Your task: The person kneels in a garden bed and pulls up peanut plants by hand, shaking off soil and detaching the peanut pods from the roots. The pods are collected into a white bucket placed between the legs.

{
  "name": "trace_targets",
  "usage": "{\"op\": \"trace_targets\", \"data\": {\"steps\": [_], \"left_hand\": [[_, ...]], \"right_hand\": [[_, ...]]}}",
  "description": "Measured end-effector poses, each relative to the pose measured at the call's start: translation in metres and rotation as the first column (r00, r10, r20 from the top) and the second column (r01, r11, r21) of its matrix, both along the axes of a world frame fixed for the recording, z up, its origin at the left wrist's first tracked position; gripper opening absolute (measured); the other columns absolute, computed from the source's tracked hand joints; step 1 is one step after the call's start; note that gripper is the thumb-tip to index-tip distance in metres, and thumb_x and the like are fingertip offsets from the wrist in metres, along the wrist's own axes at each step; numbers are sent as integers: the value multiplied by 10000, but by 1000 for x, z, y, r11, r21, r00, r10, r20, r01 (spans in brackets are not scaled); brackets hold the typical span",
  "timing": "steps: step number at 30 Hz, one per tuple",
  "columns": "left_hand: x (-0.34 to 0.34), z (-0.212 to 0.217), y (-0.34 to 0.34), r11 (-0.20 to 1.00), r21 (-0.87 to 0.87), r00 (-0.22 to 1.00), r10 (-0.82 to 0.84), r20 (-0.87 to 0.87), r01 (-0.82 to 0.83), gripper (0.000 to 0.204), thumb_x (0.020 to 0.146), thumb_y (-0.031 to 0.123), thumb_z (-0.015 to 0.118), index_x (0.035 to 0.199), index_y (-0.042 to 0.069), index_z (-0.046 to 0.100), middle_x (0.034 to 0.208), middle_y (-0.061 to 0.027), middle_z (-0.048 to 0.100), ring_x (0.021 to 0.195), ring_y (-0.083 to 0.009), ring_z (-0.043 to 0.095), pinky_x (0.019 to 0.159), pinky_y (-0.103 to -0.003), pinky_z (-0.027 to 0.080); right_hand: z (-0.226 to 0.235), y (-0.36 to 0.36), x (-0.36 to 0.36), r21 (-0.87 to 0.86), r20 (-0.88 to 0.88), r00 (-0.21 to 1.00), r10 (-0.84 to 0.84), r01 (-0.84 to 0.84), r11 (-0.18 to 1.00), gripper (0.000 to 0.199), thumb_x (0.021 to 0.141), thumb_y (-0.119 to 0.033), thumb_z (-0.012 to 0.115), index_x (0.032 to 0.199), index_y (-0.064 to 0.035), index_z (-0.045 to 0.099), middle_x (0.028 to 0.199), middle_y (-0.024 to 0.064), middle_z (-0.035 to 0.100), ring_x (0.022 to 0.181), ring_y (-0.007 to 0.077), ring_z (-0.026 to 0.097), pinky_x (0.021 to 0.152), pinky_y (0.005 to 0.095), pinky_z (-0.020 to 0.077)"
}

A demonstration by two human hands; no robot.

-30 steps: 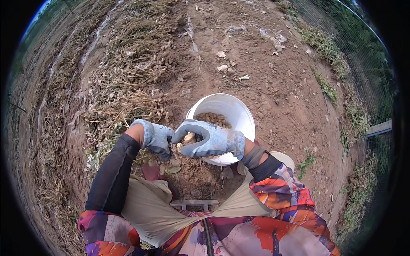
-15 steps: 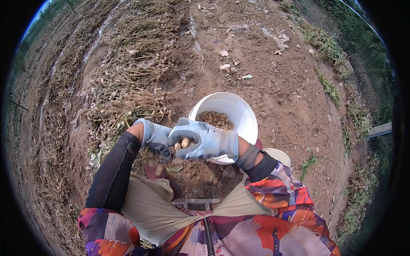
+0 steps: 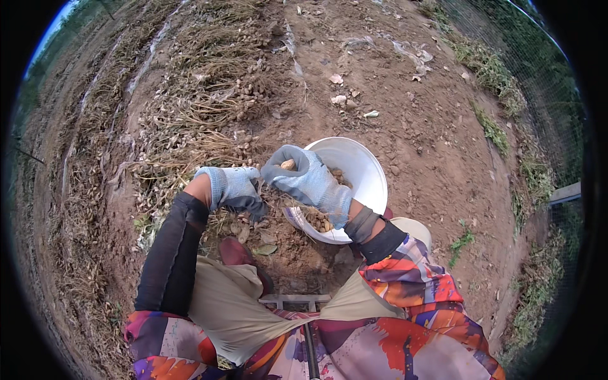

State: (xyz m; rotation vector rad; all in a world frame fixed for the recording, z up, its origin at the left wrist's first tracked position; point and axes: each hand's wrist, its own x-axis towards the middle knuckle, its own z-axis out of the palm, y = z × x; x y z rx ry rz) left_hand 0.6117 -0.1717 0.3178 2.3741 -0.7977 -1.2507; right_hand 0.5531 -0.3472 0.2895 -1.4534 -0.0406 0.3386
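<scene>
My left hand (image 3: 235,190), in a pale blue and grey glove, is closed over a dried peanut plant (image 3: 220,223); its palm side is hidden, and stems and roots show below and beside the fingers. Close to its right, my right hand (image 3: 310,182), gloved the same way, curls round peanuts, and one pale peanut (image 3: 288,164) shows between thumb and fingers. This hand is over the left rim of a white bucket (image 3: 369,183). Inside, the picked peanuts (image 3: 316,220) are partly covered by my hand and wrist.
Uprooted peanut plants (image 3: 209,95) lie in a long row ahead to the left. Bare reddish soil (image 3: 430,164) spreads to the right, with scraps of plastic film (image 3: 411,56). A mesh fence (image 3: 538,76) runs along the far right. My red shoe (image 3: 237,251) stands near the bucket.
My right hand has moved up and turned, going from low against my left hand to the bucket's left rim. Fewer peanuts show in its grip. The left hand has dropped slightly.
</scene>
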Motion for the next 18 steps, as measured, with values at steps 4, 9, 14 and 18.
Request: {"op": "trace_targets", "data": {"steps": [4, 9, 14, 18], "left_hand": [[7, -3, -9, 998, 69, 994, -12, 113, 4, 392, 694, 342, 717, 882, 14, 614, 767, -123, 633, 657, -228, 596, 603, -356, 467], [-2, 12, -18, 994, 99, 982, 25, 188, -44, 305, 665, 279, 672, 801, 9, 633, 750, -186, 620, 730, -314, 614, 637, -385, 469], [-10, 24, -3, 994, 99, 949, 16, 316, -50, 348, 659, 291, 666, 877, 21, 634, 811, -191, 631, 799, -332, 615, 706, -391, 483], [-13, 23, 9, 997, 47, 942, 41, 334, -60, 342, 665, 302, 697, 817, 4, 623, 741, -181, 613, 735, -326, 606, 660, -396, 472]], "right_hand": [[-16, 3, 11, 110, -73, 970, -231, 238, 965, 222, 794, -218, 695, 839, -68, 538, 593, -20, 534, 414, 35, 401, 361, 187, 288], [-18, -11, 16, 237, -205, 915, -348, 391, 889, 131, 814, -122, 653, 860, -72, 541, 604, -24, 535, 422, 43, 413, 358, 199, 293], [0, -72, 19, 73, -94, 812, -576, 583, 809, 171, 789, -123, 666, 909, -57, 564, 643, 1, 563, 466, 70, 472, 407, 220, 375], [-1, -82, 10, -634, -54, 955, -292, 193, 749, 307, 743, -206, 714, 958, -47, 564, 761, 49, 594, 565, 125, 548, 489, 260, 454]]}}
